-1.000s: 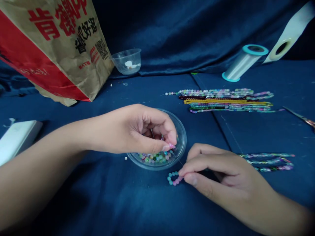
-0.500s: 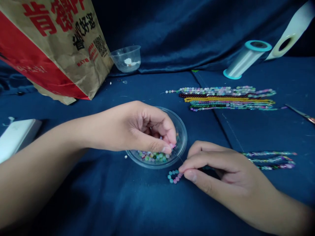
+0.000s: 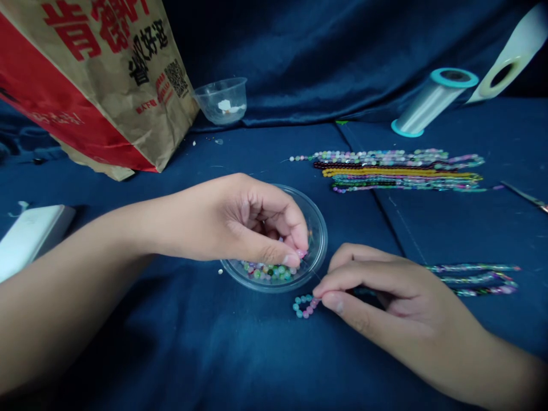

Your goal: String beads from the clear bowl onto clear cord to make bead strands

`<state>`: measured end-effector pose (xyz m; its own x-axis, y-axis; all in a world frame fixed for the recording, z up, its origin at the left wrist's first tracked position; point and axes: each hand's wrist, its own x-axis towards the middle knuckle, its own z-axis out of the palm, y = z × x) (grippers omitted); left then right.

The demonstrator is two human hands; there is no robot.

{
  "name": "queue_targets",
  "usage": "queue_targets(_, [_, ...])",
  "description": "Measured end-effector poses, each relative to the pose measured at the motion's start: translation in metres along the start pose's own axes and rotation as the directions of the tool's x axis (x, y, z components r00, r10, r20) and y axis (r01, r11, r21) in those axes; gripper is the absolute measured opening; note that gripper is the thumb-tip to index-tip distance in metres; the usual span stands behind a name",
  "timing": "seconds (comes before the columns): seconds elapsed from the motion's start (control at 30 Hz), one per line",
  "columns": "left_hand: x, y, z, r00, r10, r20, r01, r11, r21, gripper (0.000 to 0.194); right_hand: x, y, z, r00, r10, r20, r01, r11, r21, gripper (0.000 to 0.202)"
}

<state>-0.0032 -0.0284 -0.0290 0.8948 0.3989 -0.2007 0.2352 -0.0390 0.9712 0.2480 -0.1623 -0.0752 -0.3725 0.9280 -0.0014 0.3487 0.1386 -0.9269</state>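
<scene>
Over a clear plastic bowl point(image 3: 317, 260) of loose beads point(image 3: 269, 270), my left hand point(image 3: 252, 225) pinches a pink bead point(image 3: 302, 253) between thumb and forefinger. A thin clear thread point(image 3: 315, 274) runs from near that bead down to my right hand point(image 3: 385, 297). The thumb and forefinger of my right hand are closed on the end of a small loop of blue and pink beads point(image 3: 299, 313), which hangs to the left of the fingertips. The left hand covers part of the bowl.
Several bead strands point(image 3: 398, 171) lie behind my right hand, with more strands point(image 3: 479, 279) at its right. A spool of clear thread point(image 3: 434, 103), a tape roll point(image 3: 500, 77) and scissors point(image 3: 526, 197) are at the right. A paper bag point(image 3: 141, 114), another bowl point(image 3: 222, 103) and a white box point(image 3: 32, 240) are at the left.
Both hands keep nearly the same pose, with the pink bead and the bead loop still held. The whole view has shifted very slightly.
</scene>
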Motion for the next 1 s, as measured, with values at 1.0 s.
queue_targets(1.0, [-0.0015,-0.0024,-0.0007,0.999,0.006,-0.034,-0.004,0.999,0.052,0.009,-0.0008,-0.003,-0.0002,0.999,-0.04,-0.013,0.04,0.999,-0.01,0.018])
